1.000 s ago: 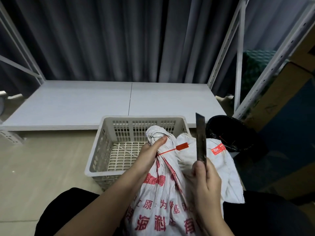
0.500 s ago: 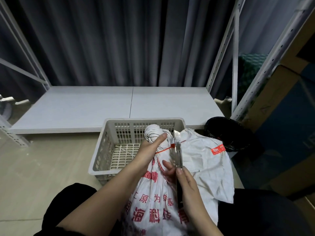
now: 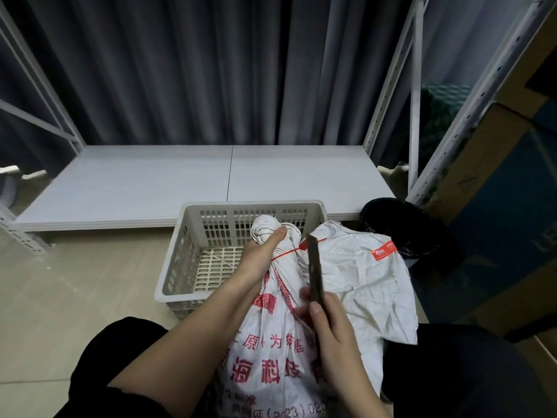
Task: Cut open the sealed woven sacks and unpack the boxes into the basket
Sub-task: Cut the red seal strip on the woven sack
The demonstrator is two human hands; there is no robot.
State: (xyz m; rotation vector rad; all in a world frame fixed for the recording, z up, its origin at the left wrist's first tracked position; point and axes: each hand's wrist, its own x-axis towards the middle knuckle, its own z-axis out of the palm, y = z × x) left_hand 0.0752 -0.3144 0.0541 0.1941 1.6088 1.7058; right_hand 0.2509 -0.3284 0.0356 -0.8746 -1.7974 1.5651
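A white woven sack (image 3: 271,351) with red print stands between my knees, its neck tied by a thin red seal tie (image 3: 286,253). My left hand (image 3: 259,260) grips the bunched neck just below the knotted top. My right hand (image 3: 328,324) holds a dark utility knife (image 3: 315,270), blade pointing up, its tip beside the red tie. A second, flattened white sack (image 3: 364,276) with a red label lies to the right. The pale plastic basket (image 3: 174,267) sits right behind the sack, with nothing visible inside it.
A low white shelf board (image 3: 180,182) runs behind the basket, with dark curtains beyond. A black bin (image 3: 401,224) stands at the right, beside white rack uprights (image 3: 416,116) and cardboard boxes (image 3: 497,176). Beige floor tiles (image 3: 75,282) lie at the left.
The knife, raised upright a second ago, dropped to the red tie, and now sits tilted with its tip at the tie. My left hand has kept its grip on the neck.
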